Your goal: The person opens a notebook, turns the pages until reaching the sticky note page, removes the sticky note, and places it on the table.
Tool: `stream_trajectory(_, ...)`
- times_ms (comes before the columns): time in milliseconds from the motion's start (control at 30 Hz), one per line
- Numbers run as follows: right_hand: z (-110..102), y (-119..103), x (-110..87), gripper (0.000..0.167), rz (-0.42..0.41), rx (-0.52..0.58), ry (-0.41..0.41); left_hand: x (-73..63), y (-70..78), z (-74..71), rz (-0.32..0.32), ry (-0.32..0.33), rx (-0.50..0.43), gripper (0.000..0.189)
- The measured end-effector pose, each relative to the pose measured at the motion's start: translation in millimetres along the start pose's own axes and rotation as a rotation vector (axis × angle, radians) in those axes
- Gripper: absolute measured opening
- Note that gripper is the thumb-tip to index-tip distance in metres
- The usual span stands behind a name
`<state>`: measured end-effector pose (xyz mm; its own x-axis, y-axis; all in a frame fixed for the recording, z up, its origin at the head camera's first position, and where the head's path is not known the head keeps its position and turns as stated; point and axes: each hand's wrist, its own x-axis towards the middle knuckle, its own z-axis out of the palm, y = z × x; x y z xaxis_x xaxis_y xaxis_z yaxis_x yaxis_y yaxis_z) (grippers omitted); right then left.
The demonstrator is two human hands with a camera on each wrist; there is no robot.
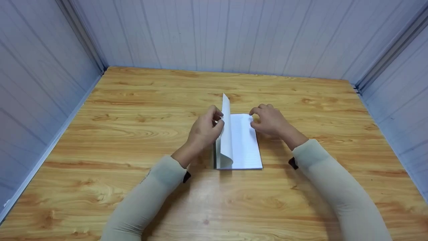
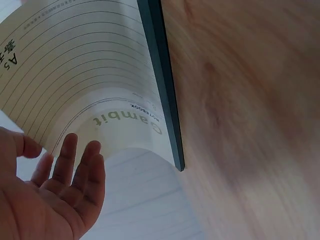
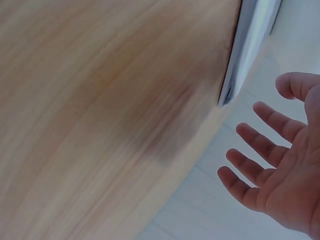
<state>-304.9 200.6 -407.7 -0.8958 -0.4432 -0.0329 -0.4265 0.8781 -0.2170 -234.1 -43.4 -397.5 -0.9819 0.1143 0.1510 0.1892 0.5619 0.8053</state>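
Observation:
A notebook point(image 1: 246, 147) lies on the wooden table, its white lined page facing up. My left hand point(image 1: 202, 130) pinches the lifted cover sheet point(image 1: 226, 134) between thumb and index finger, the sheet standing bent near the left side. In the left wrist view, this sheet bears lines and the printed word "Gambit" point(image 2: 127, 120), beside a dark spine strip point(image 2: 162, 85). At the notebook's upper right edge is my right hand point(image 1: 272, 122), thumb and index finger apart. Its fingers point(image 3: 260, 142) look loosely spread in the right wrist view, with nothing gripped.
The wood-grain table point(image 1: 133, 134) spreads out around the notebook. Pale panel walls point(image 1: 207, 36) enclose it at the back and on both sides. Light sleeves cover both forearms, with a small dark strap piece point(image 1: 293, 163) under the right cuff.

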Motion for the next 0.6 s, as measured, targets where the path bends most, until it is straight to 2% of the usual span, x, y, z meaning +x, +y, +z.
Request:
stream_trajectory(233,6.4,3.3,6.1,0.048,0.044,-0.035,-0.032,0.9,-3.1,-2.0,-0.017,0.052,-0.077,0.03)
stream_trajectory(600,12.9,2.2,10.0,0.057,0.093,-0.073,-0.092,1.5,-7.7,-2.8,-0.059,0.041,-0.199,0.029)
